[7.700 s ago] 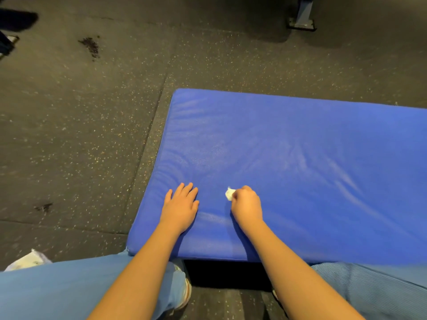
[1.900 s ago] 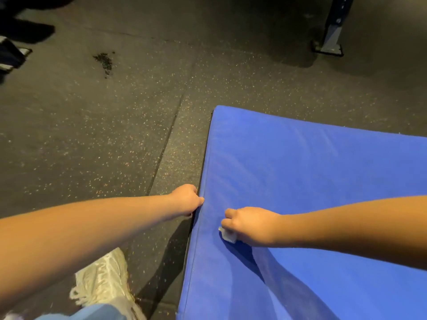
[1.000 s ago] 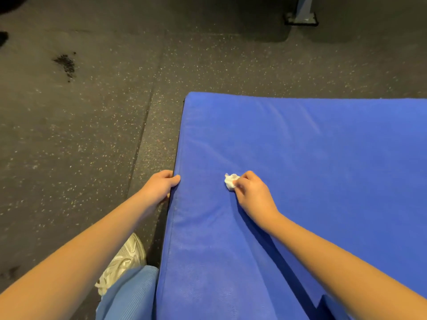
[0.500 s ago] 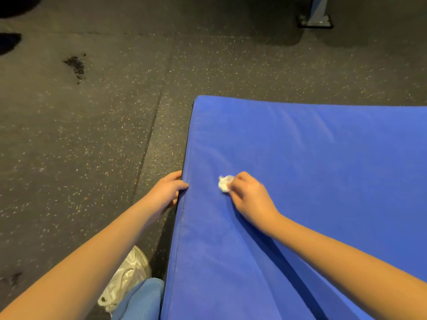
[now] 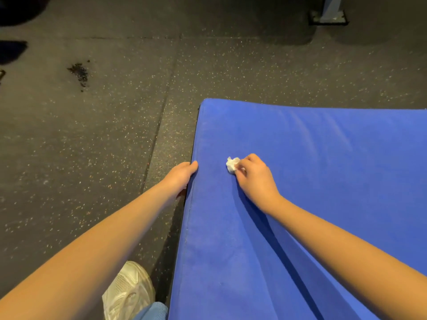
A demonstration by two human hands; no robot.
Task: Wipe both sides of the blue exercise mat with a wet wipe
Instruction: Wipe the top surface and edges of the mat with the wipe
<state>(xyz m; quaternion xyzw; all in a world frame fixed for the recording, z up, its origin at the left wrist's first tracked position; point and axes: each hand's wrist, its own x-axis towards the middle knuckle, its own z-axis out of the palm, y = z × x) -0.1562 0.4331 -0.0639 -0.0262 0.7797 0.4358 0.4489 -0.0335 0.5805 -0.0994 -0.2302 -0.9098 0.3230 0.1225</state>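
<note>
The blue exercise mat [image 5: 323, 181] fills the right half of the head view, lying on the floor with its left edge running down the middle. My right hand [image 5: 254, 179] presses a small crumpled white wet wipe [image 5: 232, 164] onto the mat's top near that left edge. The wipe sticks out past my fingertips. My left hand [image 5: 182, 175] grips the mat's left edge, thumb on top and fingers curled under the side.
Dark speckled rubber floor [image 5: 92, 146] lies left of and beyond the mat, with a dark stain [image 5: 79, 73] at the far left. A metal post base [image 5: 329, 16] stands at the top right. My white shoe [image 5: 129, 289] rests by the mat's near left edge.
My right hand has slid the wipe slightly forward along the mat near the left edge. My left hand keeps its hold on the mat's edge.
</note>
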